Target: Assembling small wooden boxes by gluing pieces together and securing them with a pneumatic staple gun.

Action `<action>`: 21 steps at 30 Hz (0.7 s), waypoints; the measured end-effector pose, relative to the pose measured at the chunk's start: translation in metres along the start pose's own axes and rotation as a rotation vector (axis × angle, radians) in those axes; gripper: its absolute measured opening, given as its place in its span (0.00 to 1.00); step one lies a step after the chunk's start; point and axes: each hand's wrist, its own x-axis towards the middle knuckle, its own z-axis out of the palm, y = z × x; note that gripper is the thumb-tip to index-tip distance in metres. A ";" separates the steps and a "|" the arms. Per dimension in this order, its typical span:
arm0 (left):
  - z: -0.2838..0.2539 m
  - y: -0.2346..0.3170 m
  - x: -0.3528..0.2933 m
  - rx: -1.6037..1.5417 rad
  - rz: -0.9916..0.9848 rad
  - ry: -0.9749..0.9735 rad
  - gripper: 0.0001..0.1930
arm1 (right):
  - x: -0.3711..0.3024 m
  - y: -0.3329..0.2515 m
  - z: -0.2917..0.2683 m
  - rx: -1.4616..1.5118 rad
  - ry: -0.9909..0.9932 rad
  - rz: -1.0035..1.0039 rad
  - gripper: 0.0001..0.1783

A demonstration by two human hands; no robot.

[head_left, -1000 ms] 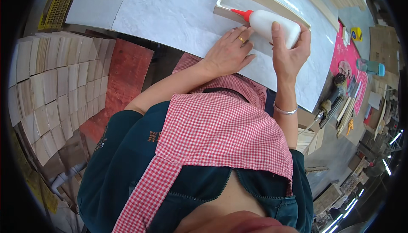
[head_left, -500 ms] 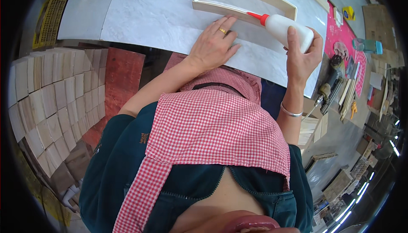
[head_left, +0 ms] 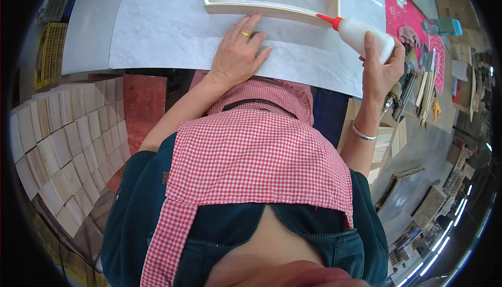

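A pale rectangular wooden frame (head_left: 277, 13) stands on edge on the marbled white tabletop (head_left: 157, 30). My right hand (head_left: 383, 67) is wrapped round a white squeeze bottle (head_left: 361, 36), tilted with its red nozzle (head_left: 328, 20) pointing left. The nozzle's tip is at the top edge of the frame's near side, close to its right corner. My left hand (head_left: 238, 51) rests with fingers apart, its fingertips against the outer face of that near side. A gold ring is on one of its fingers.
Stacked wooden blocks (head_left: 68, 145) stand at the lower left beside a red board (head_left: 144, 109). A yellow crate (head_left: 50, 54) is at the far left. On the right lie a pink sheet (head_left: 397, 17), a power tool (head_left: 393, 98), wood strips (head_left: 426, 88) and orange-handled scissors (head_left: 436, 110).
My right hand has moved the bottle rightward along the near side, so the nozzle tip is now near the right corner. My left hand stays against the frame. The whole view has shifted a little.
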 end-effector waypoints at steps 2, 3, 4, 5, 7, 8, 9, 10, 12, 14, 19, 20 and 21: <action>0.000 0.000 0.000 -0.003 0.006 0.000 0.12 | 0.002 0.002 -0.007 -0.013 0.015 0.004 0.30; 0.000 0.000 0.000 -0.006 0.002 0.001 0.12 | 0.003 0.003 -0.009 -0.016 0.023 0.017 0.30; 0.000 0.000 -0.001 -0.009 -0.003 0.001 0.12 | 0.004 0.004 -0.012 -0.019 0.030 0.031 0.29; 0.000 0.000 -0.002 -0.012 -0.010 -0.001 0.12 | 0.005 0.005 -0.014 -0.022 0.035 0.046 0.28; 0.000 0.001 -0.002 -0.019 -0.010 -0.003 0.12 | 0.006 0.008 -0.019 -0.027 0.047 0.062 0.28; 0.000 0.001 0.000 -0.021 -0.011 -0.003 0.13 | 0.008 0.010 -0.021 -0.024 0.056 0.061 0.28; 0.000 0.002 0.001 -0.024 -0.012 -0.003 0.13 | 0.009 0.011 -0.023 -0.021 0.066 0.060 0.28; -0.001 0.002 0.002 -0.027 -0.013 -0.003 0.13 | 0.010 0.012 -0.025 -0.018 0.076 0.058 0.28; -0.003 0.002 0.004 -0.024 -0.021 -0.023 0.13 | 0.012 0.015 -0.030 -0.013 0.073 0.077 0.28; -0.003 0.003 0.008 -0.028 0.006 -0.014 0.14 | 0.019 0.023 -0.033 -0.013 0.098 0.075 0.29; -0.003 0.005 0.008 -0.071 -0.023 -0.036 0.15 | 0.040 0.063 -0.036 0.132 0.269 0.185 0.29; -0.005 0.005 0.008 -0.074 -0.034 -0.053 0.15 | 0.049 0.072 -0.036 0.112 0.323 0.177 0.29; -0.007 0.006 0.008 -0.075 -0.048 -0.068 0.15 | 0.061 0.078 -0.035 0.094 0.374 0.167 0.29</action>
